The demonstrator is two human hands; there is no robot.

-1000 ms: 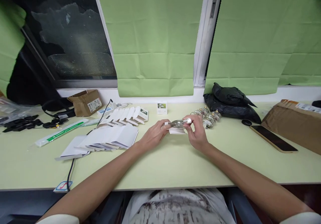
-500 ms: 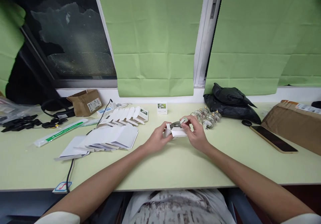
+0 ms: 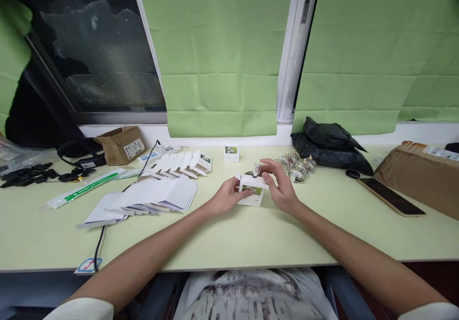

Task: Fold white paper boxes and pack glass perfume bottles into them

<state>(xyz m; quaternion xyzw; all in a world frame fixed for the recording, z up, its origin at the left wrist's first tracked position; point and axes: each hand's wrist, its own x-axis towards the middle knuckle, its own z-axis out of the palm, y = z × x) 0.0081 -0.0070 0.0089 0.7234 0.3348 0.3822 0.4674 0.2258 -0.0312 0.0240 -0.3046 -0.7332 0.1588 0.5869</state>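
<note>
My left hand [image 3: 226, 196] grips a small white box [image 3: 252, 201] with a green picture on its front, its thumb across the front face. The box is upright and open at the top. A clear, shiny piece [image 3: 256, 169] sticks up out of the opening; its kind is hard to make out. My right hand [image 3: 281, 186] curls around the right side of this piece, fingertips at it and thumb by the box's white flap. Behind my right hand lie several clear round pieces with gold-coloured tips [image 3: 299, 167].
A similar closed box [image 3: 231, 154] stands at the back. Left are a row of white boxes [image 3: 179, 163], flat white cartons [image 3: 158, 195], a black cable [image 3: 100, 246] and a brown carton [image 3: 122, 146]. Right are black bags [image 3: 330, 148], a phone [image 3: 390, 197] and a large cardboard box [image 3: 419, 176].
The box has been tipped from lying tilted to upright, its picture side now facing me. My right hand has lifted slightly, and the clear piece now stands up from the opening.
</note>
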